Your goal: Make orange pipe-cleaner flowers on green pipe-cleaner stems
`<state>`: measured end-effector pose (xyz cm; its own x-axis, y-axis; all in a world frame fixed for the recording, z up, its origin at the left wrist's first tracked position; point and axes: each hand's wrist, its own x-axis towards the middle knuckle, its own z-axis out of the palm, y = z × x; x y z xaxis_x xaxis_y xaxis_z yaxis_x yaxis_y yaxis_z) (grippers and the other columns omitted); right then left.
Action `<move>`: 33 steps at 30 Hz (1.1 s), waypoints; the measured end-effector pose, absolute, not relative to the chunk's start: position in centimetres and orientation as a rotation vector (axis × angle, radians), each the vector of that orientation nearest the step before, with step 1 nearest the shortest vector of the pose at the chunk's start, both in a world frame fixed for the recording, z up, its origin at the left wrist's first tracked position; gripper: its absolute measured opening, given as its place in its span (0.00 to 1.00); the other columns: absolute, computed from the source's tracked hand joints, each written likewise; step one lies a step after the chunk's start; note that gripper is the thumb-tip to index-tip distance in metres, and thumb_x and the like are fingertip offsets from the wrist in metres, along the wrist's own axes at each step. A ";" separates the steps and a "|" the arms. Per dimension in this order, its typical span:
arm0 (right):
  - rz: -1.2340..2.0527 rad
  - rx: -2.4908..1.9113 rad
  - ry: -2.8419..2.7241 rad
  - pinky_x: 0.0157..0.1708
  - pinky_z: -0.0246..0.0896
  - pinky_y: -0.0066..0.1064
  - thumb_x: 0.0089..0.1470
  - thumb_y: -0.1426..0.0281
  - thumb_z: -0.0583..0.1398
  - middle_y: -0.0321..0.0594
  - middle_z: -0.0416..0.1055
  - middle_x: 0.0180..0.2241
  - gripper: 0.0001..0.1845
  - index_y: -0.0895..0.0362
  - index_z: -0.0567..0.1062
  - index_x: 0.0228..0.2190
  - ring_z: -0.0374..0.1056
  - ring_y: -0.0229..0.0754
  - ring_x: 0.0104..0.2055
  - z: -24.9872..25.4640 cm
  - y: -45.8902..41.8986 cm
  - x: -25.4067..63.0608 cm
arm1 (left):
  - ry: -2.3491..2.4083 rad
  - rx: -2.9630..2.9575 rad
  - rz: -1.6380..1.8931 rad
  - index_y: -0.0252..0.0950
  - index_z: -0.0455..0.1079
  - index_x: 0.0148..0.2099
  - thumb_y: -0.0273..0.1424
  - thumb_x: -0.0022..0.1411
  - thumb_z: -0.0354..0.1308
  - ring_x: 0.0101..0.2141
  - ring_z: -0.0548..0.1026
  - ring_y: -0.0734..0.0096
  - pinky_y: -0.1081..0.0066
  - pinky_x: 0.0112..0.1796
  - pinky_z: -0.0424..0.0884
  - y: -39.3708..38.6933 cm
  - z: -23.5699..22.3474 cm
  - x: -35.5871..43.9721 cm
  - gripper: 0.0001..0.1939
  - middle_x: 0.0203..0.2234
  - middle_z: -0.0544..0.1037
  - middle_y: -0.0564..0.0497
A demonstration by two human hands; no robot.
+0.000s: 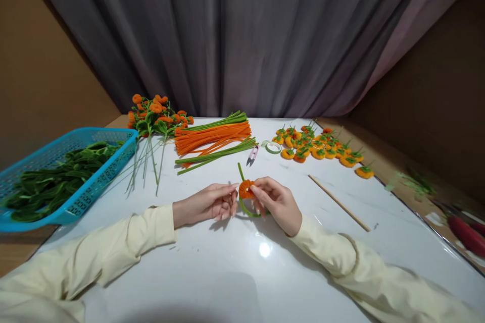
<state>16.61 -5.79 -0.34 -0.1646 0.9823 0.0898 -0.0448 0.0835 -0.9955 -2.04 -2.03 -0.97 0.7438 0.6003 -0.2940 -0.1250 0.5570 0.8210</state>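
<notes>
Between thumb and fingers, my right hand (278, 202) grips an orange pipe-cleaner ring (244, 190) with a small hole in its middle. A green pipe cleaner (241, 171) stands up behind the ring and curves round below it toward my right fingers. My left hand (214, 202) is at the ring's left edge, thumb and forefinger pinched together and the other fingers curled. Whatever the left pinch holds, if anything, is too small to make out. Both hands are just above the white table (189, 277).
Ahead lie orange pipe cleaners (212, 136), green pipe cleaners (220, 155), pink snips (252, 154) and a tape roll (273, 147). Orange flower heads (303, 144) and a wooden stick (337, 202) are right. Left are a blue basket (71, 214) of green leaves and finished flower stems (151, 116).
</notes>
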 end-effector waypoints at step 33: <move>0.521 -0.787 -1.858 0.32 0.68 0.31 0.57 0.76 0.54 0.44 0.72 0.36 0.08 0.57 0.69 0.38 0.69 0.40 0.37 -0.2 -7.1 16.9 | 0.512 0.738 0.491 0.28 0.70 0.42 0.28 0.55 0.63 0.31 0.78 0.70 0.80 0.30 0.72 -2.3 -0.9 -2.5 0.13 0.32 0.78 0.43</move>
